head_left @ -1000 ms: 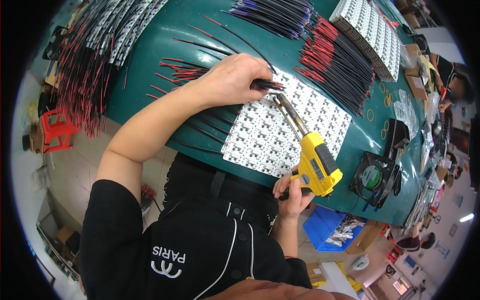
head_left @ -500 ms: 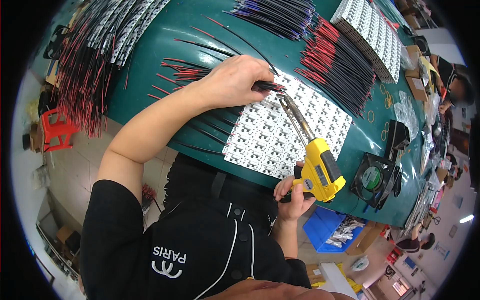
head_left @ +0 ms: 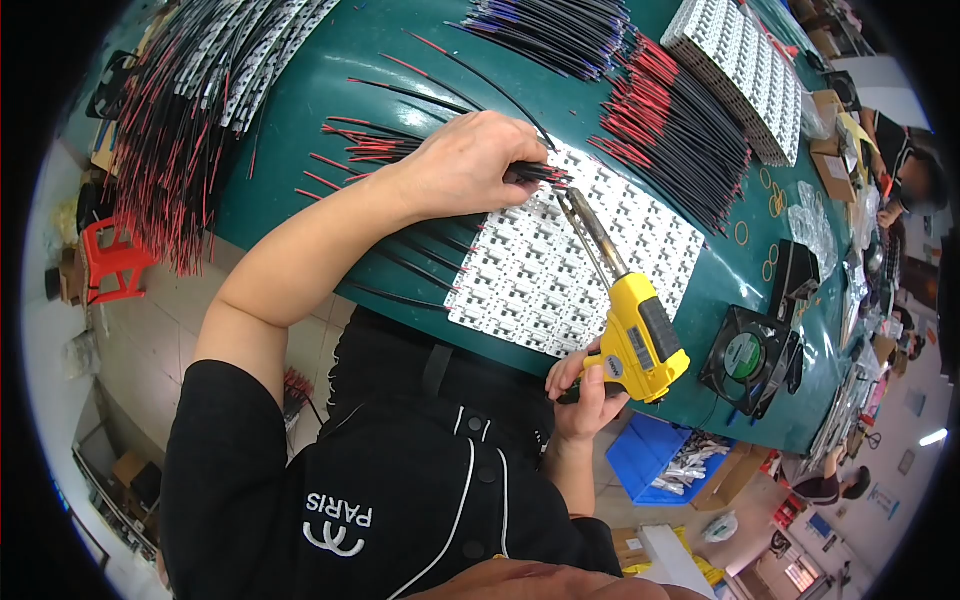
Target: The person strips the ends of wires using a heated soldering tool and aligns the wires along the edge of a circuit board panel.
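Observation:
My left hand [head_left: 480,160] is closed around a small bunch of black wires [head_left: 540,172] with red ends, over the upper left of a white board panel [head_left: 540,270]. In my right hand [head_left: 588,398] is the grip of a yellow soldering gun [head_left: 640,340]. Its metal tip points up and left, close to the wire ends at my left fingers; whether they touch is too small to tell. More black wires [head_left: 415,262] extend left from the panel's left edge, partly hidden under my left forearm.
Red-ended black wires [head_left: 690,135] and blue-ended ones [head_left: 545,35] lie beyond the panel on the green table [head_left: 300,90]. Stacked panels [head_left: 735,75] stand at upper right, a black fan [head_left: 745,355] at right, and wired panels [head_left: 200,100] at left. Below is a blue bin [head_left: 645,455].
The soldering gun and my right hand have shifted slightly right and down, and the gun's tip has moved a little to the right. My left hand has barely moved, still holding the wires.

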Tool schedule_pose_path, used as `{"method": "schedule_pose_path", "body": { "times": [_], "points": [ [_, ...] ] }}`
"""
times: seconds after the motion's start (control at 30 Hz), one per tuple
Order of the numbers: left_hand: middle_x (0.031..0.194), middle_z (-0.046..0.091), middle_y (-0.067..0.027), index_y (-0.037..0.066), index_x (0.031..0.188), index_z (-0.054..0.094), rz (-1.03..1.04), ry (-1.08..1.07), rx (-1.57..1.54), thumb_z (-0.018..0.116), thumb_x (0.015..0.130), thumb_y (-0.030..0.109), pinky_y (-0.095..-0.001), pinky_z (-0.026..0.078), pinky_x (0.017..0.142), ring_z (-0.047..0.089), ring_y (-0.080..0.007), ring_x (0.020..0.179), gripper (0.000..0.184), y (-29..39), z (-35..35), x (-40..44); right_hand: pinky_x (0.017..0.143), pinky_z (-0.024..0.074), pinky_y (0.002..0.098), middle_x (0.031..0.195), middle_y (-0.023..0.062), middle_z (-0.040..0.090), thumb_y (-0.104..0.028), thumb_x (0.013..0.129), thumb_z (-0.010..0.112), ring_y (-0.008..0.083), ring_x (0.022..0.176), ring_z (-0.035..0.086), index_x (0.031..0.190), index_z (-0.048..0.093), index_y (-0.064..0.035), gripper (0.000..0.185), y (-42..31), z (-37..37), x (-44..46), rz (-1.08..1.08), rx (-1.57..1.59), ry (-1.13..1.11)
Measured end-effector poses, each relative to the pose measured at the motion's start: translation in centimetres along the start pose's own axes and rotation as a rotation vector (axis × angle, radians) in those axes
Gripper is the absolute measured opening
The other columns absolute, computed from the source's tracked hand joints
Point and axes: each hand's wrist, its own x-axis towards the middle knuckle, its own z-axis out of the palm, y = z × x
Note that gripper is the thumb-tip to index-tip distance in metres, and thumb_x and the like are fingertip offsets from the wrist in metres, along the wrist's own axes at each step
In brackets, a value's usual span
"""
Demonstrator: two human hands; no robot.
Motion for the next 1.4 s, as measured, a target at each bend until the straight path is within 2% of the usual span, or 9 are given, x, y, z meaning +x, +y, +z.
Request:
{"method": "schedule_pose_path", "body": {
  "times": [0.5, 0.6, 0.9, 1.1, 1.3, 1.4],
  "points": [
    [0.077, 0.06, -0.0129, -0.003, 0.082, 0.062, -0.01, 0.02, 0.035, 0.07, 0.068, 0.01, -0.0371, 0.048, 0.064, 0.06, -0.0315, 0.072, 0.02, 0.14, 0.27, -0.14, 0.039, 0.0376, 0.0251, 0.057, 0.0081, 0.045, -0.015, 0.089, 0.05, 0.0133, 0.04, 0.04, 0.107, 0.041, 0.0074, 0.031, 0.2, 0.13, 0.03, 0.013, -0.001, 0.016],
    [0.083, 0.063, -0.013, -0.001, 0.086, 0.066, -0.059, -0.012, 0.051, 0.069, 0.069, 0.012, -0.0389, 0.049, 0.071, 0.061, -0.0314, 0.078, 0.022, 0.44, 0.02, -0.07, 0.039, 0.0375, 0.0251, 0.057, 0.0081, 0.045, -0.016, 0.089, 0.051, 0.0133, 0.04, 0.04, 0.108, 0.041, 0.0079, 0.032, -0.04, 0.26, 0.14, 0.013, 0.005, 0.004],
    [0.084, 0.064, -0.013, -0.001, 0.086, 0.066, -0.055, -0.015, 0.063, 0.069, 0.069, 0.012, -0.0396, 0.049, 0.072, 0.061, -0.032, 0.079, 0.022, 0.46, -0.01, -0.1, 0.039, 0.0371, 0.025, 0.057, 0.0079, 0.045, -0.015, 0.088, 0.05, 0.013, 0.04, 0.04, 0.107, 0.042, 0.0079, 0.031, 0.09, 0.37, 0.2, 0.014, -0.061, 0.005],
    [0.084, 0.064, -0.0132, -0.001, 0.087, 0.066, -0.096, -0.05, 0.05, 0.069, 0.069, 0.013, -0.0397, 0.049, 0.073, 0.061, -0.0323, 0.08, 0.022, 0.8, -0.27, -0.01, 0.039, 0.0374, 0.0246, 0.056, 0.0062, 0.044, -0.018, 0.087, 0.05, 0.0121, 0.04, 0.041, 0.112, 0.038, 0.0088, 0.039, -0.66, 0.38, 0.15, 0.026, 0.016, 0.016],
    [0.084, 0.063, -0.0135, -0.001, 0.087, 0.066, -0.079, -0.029, 0.057, 0.069, 0.069, 0.012, -0.0395, 0.049, 0.072, 0.061, -0.0324, 0.079, 0.023, 0.67, -0.15, -0.05, 0.039, 0.0378, 0.0249, 0.055, 0.0046, 0.042, -0.024, 0.088, 0.051, 0.0123, 0.039, 0.041, 0.115, 0.035, 0.0071, 0.044, -0.05, -0.08, 0.1, -0.024, 0.052, -0.004],
    [0.074, 0.058, -0.0127, -0.003, 0.08, 0.061, 0.011, 0.061, 0.018, 0.069, 0.067, 0.01, -0.0372, 0.047, 0.063, 0.058, -0.0312, 0.069, 0.019, -0.03, 0.5, -0.11, 0.038, 0.0376, 0.025, 0.054, 0.0047, 0.042, -0.025, 0.089, 0.05, 0.0124, 0.038, 0.04, 0.114, 0.035, 0.0066, 0.043, 0.03, -0.11, 0.3, -0.066, 0.086, 0.03]
  ]
}}
